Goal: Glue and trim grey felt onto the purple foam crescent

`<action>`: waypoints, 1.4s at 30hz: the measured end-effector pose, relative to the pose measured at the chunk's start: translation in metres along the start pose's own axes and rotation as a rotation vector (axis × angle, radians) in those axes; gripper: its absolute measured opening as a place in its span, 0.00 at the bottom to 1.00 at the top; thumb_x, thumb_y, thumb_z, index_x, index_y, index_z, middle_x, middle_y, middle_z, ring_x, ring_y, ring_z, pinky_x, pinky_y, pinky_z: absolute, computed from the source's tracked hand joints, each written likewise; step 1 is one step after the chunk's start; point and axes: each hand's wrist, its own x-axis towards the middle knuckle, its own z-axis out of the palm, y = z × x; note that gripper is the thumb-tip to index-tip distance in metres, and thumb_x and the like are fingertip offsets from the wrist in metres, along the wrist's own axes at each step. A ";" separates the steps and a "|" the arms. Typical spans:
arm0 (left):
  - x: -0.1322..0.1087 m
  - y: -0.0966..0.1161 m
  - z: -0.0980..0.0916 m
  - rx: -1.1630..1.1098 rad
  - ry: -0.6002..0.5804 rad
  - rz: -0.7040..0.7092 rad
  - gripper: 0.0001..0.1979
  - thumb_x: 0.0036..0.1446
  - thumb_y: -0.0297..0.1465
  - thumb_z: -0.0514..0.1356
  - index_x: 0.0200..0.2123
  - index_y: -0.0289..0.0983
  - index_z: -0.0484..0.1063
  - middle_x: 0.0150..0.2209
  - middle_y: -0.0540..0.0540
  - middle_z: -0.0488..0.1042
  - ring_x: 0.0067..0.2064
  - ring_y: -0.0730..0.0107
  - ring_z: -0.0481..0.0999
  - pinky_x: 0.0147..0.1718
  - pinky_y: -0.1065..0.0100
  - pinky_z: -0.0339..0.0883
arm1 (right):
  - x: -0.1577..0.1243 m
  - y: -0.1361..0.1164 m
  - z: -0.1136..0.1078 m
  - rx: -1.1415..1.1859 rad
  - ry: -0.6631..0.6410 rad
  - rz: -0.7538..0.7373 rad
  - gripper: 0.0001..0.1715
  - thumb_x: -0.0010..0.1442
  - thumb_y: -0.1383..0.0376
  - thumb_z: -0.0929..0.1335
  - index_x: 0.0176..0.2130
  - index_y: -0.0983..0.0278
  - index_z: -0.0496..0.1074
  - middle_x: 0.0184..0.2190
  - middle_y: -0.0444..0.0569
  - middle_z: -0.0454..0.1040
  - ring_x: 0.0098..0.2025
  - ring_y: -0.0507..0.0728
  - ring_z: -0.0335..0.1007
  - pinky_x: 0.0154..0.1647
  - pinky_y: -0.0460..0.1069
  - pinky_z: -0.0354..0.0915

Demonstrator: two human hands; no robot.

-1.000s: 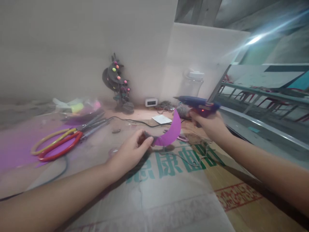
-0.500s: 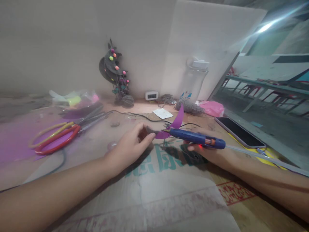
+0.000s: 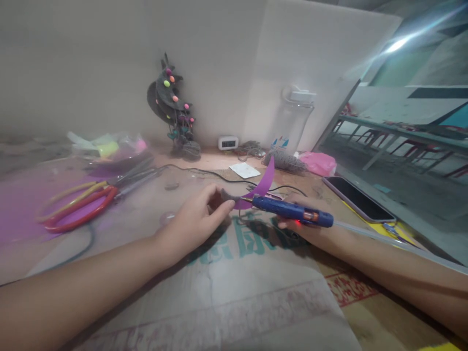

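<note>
Between the thumb and fingers of my left hand (image 3: 197, 218) is a curved crescent piece, purple (image 3: 263, 186) on the part that sticks out and dark grey near the fingertips. My right hand (image 3: 305, 219) is wrapped round a blue glue gun (image 3: 288, 209), partly hidden behind its body. A small red light glows on the gun's underside, and a clear glue stick (image 3: 361, 234) trails from its rear. The metal nozzle points left, at the crescent close to my left thumb; whether it touches cannot be made out.
Scissors (image 3: 78, 209) with red and yellow handles lie left on purple sheet material. A decorated grey moon ornament (image 3: 170, 102) leans at the back, beside a small clock (image 3: 228, 143). Grey yarn (image 3: 287, 161), a clear bottle (image 3: 294, 122), a pink bag (image 3: 318, 163) and a phone (image 3: 358, 199) stand right.
The glue gun's nozzle has shifted slightly left along the crescent, nearer my left thumb. My left hand keeps its pinch, and the whole view has drifted a little.
</note>
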 end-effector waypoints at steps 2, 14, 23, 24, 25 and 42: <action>0.000 0.000 0.000 -0.023 -0.008 -0.007 0.12 0.63 0.42 0.53 0.38 0.39 0.65 0.33 0.49 0.74 0.35 0.65 0.72 0.35 0.63 0.63 | 0.000 -0.001 0.000 0.006 -0.001 -0.004 0.15 0.49 0.51 0.72 0.27 0.59 0.72 0.25 0.45 0.74 0.28 0.56 0.69 0.29 0.50 0.63; 0.000 -0.003 0.001 -0.008 0.010 0.010 0.12 0.63 0.42 0.53 0.37 0.40 0.66 0.32 0.49 0.75 0.35 0.64 0.73 0.35 0.63 0.64 | -0.001 -0.007 -0.004 0.033 0.003 0.024 0.13 0.50 0.53 0.72 0.27 0.58 0.70 0.26 0.45 0.73 0.29 0.57 0.70 0.30 0.51 0.65; -0.001 -0.002 0.000 -0.026 -0.001 0.016 0.11 0.63 0.41 0.53 0.38 0.40 0.65 0.31 0.50 0.75 0.34 0.64 0.73 0.34 0.63 0.64 | 0.000 -0.010 -0.004 -0.001 -0.001 -0.019 0.15 0.51 0.52 0.72 0.25 0.58 0.68 0.24 0.44 0.72 0.27 0.55 0.68 0.29 0.50 0.63; -0.001 -0.002 0.000 -0.017 0.003 0.015 0.11 0.62 0.42 0.53 0.38 0.40 0.66 0.32 0.50 0.75 0.34 0.64 0.73 0.34 0.63 0.64 | 0.000 -0.011 -0.004 0.000 -0.005 -0.021 0.15 0.51 0.52 0.71 0.25 0.58 0.68 0.24 0.44 0.72 0.27 0.55 0.68 0.28 0.50 0.63; -0.001 -0.002 0.001 -0.009 0.006 0.012 0.11 0.62 0.42 0.53 0.38 0.40 0.66 0.32 0.49 0.75 0.34 0.64 0.73 0.34 0.63 0.64 | 0.000 -0.012 -0.005 0.000 -0.005 -0.021 0.15 0.51 0.52 0.71 0.25 0.58 0.68 0.24 0.44 0.71 0.27 0.55 0.68 0.28 0.50 0.62; 0.000 -0.001 0.000 0.044 -0.005 0.016 0.12 0.63 0.43 0.53 0.38 0.40 0.65 0.33 0.48 0.75 0.34 0.64 0.73 0.34 0.63 0.64 | 0.000 -0.001 -0.003 -0.049 -0.014 -0.004 0.14 0.51 0.52 0.72 0.27 0.58 0.70 0.25 0.45 0.73 0.29 0.57 0.69 0.29 0.51 0.64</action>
